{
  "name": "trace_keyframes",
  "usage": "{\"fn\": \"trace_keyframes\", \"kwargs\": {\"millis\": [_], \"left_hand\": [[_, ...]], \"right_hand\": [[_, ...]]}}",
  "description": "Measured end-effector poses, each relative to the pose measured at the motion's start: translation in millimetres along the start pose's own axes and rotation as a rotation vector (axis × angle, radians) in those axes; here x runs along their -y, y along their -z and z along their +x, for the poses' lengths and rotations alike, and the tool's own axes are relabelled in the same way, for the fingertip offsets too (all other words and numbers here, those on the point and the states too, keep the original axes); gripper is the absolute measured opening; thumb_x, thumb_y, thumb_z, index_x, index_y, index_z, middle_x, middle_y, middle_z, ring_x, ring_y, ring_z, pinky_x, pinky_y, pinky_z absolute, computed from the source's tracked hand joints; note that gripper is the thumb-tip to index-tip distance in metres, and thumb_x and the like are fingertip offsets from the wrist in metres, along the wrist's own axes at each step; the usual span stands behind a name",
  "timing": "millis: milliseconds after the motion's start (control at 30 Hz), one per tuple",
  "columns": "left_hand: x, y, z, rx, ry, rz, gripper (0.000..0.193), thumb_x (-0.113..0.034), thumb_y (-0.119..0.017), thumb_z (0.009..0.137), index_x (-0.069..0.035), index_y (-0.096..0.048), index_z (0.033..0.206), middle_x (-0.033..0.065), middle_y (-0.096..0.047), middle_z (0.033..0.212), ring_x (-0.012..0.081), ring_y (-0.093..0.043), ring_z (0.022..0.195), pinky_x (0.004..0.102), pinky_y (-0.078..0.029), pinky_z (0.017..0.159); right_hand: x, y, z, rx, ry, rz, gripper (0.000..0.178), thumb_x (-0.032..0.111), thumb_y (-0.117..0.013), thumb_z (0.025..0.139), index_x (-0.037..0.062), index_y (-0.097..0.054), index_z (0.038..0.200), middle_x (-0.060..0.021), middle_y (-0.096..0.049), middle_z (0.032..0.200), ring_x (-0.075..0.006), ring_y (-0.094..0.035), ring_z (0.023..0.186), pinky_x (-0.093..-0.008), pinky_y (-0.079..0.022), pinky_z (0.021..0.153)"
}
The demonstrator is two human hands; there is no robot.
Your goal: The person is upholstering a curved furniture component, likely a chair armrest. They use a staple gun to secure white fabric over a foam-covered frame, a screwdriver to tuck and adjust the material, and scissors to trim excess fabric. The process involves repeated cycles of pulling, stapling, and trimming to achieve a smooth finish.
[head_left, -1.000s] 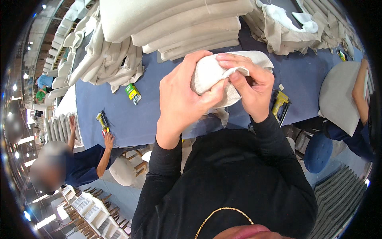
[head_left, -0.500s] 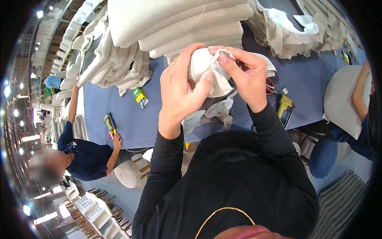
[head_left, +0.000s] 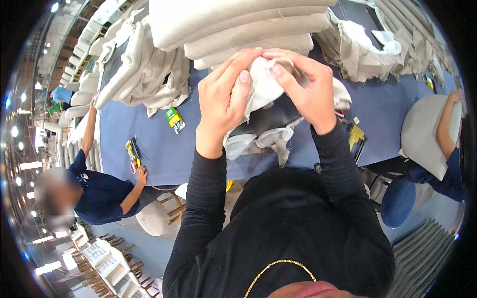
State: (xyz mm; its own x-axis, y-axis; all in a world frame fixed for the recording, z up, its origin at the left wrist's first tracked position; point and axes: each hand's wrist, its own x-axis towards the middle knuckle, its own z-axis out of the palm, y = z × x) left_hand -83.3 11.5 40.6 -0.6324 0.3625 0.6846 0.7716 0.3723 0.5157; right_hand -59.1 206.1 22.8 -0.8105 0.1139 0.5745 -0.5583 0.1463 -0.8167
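Both my hands are closed on a piece of beige upholstery fabric with a white inner side or padding, raised over the worktable. My left hand grips its left edge, thumb pointing up and fingers curled over the far side. Pinching the top and right edge is my right hand, its thumb near the middle of the white part. The fingertips of both hands nearly meet at the top. Just below lies a dark panel with loose pale fabric flaps along its near side.
Beige padded panels are stacked ahead, with further piles at left and right. A yellow staple gun and red-handled scissors lie right. A co-worker stands left; another's arm holds a beige padded panel.
My left thumb has moved up and left, off the middle of the piece. The fabric has been turned, so more white shows, and the dark panel below is more visible.
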Motion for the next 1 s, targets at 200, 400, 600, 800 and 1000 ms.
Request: {"fn": "trace_keyframes", "kwargs": {"millis": [200,400,600,800,1000], "left_hand": [[41,22,-5,0.132,-0.008,-0.242,0.037,-0.018,-0.052,0.108,-0.002,-0.072,0.134,0.0154,-0.078,0.126,0.0276,-0.076,0.116,0.0375,-0.057,0.099],[158,11,-91,-0.356,0.378,0.293,0.026,-0.024,-0.069,0.102,-0.007,-0.077,0.119,0.0117,-0.08,0.106,0.0278,-0.078,0.097,0.0373,-0.059,0.086],[219,-28,-309,-0.51,1.221,0.26,0.029,-0.034,-0.073,0.096,-0.006,-0.076,0.104,0.0189,-0.078,0.105,0.0375,-0.075,0.102,0.0478,-0.058,0.085],[174,-111,-334,0.396,1.254,0.298,0.052,-0.041,-0.08,0.087,-0.006,-0.064,0.122,0.0239,-0.076,0.106,0.0446,-0.073,0.108,0.0557,-0.058,0.091],[202,-69,-348,0.457,1.259,0.008,0.059,-0.027,-0.082,0.084,-0.003,-0.061,0.134,0.0246,-0.078,0.102,0.039,-0.077,0.095,0.0466,-0.062,0.083]], "right_hand": [[17,4,11,0.219,0.289,-0.392,0.028,0.013,-0.082,0.087,0.0037,-0.08,0.113,-0.014,-0.077,0.115,-0.028,-0.074,0.105,-0.0366,-0.056,0.095],[-5,3,10,-0.026,-0.029,-0.29,0.028,0.009,-0.059,0.109,-0.0081,-0.074,0.125,-0.0144,-0.076,0.129,-0.0227,-0.069,0.119,-0.0341,-0.049,0.109],[-28,19,17,0.076,0.177,-0.417,0.055,0.029,-0.065,0.104,-0.0057,-0.06,0.146,-0.0179,-0.063,0.149,-0.0275,-0.057,0.14,-0.0411,-0.036,0.123],[-14,10,43,0.065,0.081,-0.696,0.036,0.017,-0.083,0.09,0.0047,-0.077,0.123,-0.0093,-0.077,0.119,-0.02,-0.069,0.113,-0.0349,-0.05,0.102],[-16,8,45,0.032,0.029,-0.426,0.023,0.016,-0.073,0.101,0.0016,-0.081,0.117,-0.0119,-0.079,0.114,-0.0212,-0.071,0.11,-0.0345,-0.051,0.1]]}}
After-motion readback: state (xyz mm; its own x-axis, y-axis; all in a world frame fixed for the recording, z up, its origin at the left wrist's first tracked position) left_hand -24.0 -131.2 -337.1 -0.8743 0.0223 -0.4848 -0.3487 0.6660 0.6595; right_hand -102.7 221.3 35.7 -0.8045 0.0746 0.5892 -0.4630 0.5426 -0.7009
